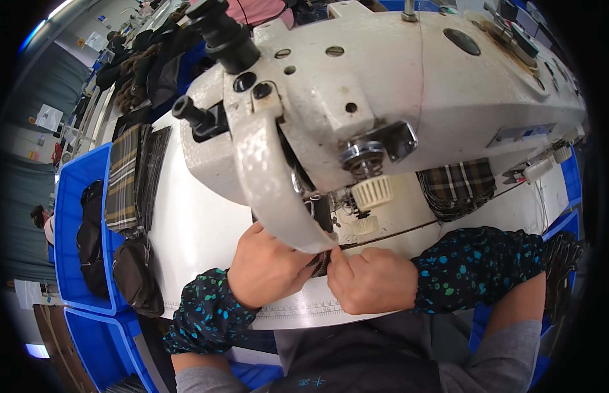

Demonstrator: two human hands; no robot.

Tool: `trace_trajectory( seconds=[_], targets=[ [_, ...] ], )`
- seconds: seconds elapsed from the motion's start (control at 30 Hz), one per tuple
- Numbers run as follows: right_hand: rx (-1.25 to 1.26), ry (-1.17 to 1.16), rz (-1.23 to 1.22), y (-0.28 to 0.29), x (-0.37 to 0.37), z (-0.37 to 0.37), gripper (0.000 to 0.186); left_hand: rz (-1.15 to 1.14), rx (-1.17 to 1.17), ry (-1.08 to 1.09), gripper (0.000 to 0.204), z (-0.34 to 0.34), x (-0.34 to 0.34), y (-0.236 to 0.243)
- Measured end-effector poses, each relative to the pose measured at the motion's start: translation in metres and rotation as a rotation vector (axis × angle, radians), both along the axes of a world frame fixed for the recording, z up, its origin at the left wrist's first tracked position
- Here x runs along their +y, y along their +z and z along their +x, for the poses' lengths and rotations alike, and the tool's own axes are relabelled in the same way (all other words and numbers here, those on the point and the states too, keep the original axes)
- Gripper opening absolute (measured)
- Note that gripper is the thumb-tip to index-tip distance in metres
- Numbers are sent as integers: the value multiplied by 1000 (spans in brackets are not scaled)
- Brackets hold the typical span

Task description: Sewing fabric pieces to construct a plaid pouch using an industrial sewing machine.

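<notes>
A white industrial sewing machine (376, 85) fills the upper middle, its curved guard hiding part of the needle area. Beneath it, a dark zippered piece (321, 262) lies on the white table (193, 249). My left hand (268, 268) grips this piece from the left, fingers curled and partly behind the guard. My right hand (370, 278), fingers bent, pinches the piece's right side just below the guard's tip. Both forearms wear dark sleeves with blue-green spots. Right of the needle area sits a stack of plaid fabric pieces (455, 190).
Plaid pieces (124, 177) and a dark pouch (137, 275) lie at the table's left edge. Blue bins (65, 249) flank it, with more at right. Behind are piled dark goods (140, 59), someone in pink (245, 13) and another person (43, 223) at far left.
</notes>
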State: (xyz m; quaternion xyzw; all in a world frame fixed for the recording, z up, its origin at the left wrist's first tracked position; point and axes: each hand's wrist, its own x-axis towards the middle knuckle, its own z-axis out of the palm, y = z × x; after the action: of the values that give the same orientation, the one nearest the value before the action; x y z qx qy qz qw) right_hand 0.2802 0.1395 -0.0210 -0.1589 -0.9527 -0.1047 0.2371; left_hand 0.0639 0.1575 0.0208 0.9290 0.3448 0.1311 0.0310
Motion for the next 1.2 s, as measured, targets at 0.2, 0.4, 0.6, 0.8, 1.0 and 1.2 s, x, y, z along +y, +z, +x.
trace_trajectory(
  seconds=[0.2, 0.4, 0.6, 0.8, 1.0, 1.2],
  targets=[
    [-2, -22, -33, 1, -4, 1, 28, -70, -32, 41, 39, 6, -3, 0],
    [-3, -84, 32, -4, 6, 1, 21, -55, -43, 51, 42, 8, 8, -3],
    [17, -156, 2, -8, 18, -3, 12, -46, -68, 158, 31, 3, 23, -11],
    [52, -146, -11, -6, 21, -3, 10, 12, -9, 122, 35, -2, 21, -12],
    [26, -71, -61, -7, 14, 1, 17, 52, 7, 23, 39, -2, 12, -6],
    [-12, -68, -110, -3, 9, 2, 23, -81, -66, 102, 40, 2, 9, -2]
  ],
)
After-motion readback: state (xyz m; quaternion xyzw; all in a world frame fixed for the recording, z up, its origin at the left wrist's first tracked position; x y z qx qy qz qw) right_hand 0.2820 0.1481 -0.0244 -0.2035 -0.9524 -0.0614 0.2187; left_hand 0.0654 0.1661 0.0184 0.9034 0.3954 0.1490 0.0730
